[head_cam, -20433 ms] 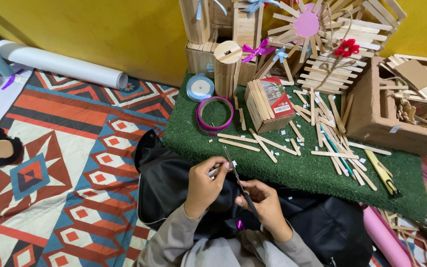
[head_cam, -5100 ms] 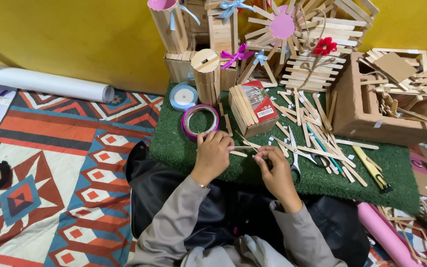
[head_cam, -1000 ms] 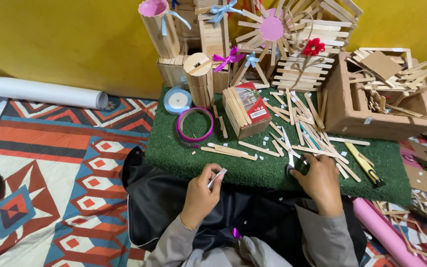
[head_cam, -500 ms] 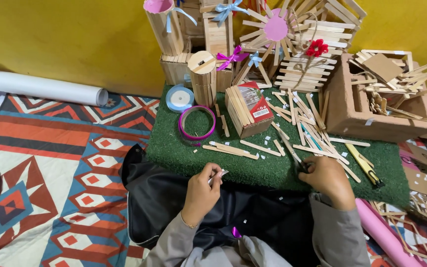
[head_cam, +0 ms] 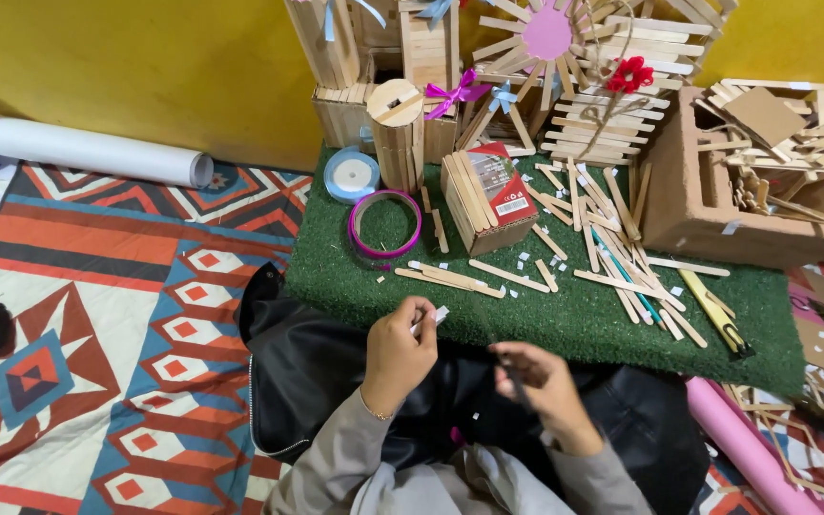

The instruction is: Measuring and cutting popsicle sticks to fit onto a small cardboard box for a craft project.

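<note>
Pale matt wooden sticks (head_cam: 450,278) lie on rough green artificial turf (head_cam: 565,315) beside glossy black leather (head_cam: 317,372).

Both hands raised close together, left (head_cam: 398,351) and right (head_cam: 545,381), fingers pinched

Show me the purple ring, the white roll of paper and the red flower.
Purple ring (head_cam: 356,217): head view, on its left rim.
White roll of paper (head_cam: 88,153): head view, middle of the roll.
Red flower (head_cam: 630,73): head view, on its petals.
</note>
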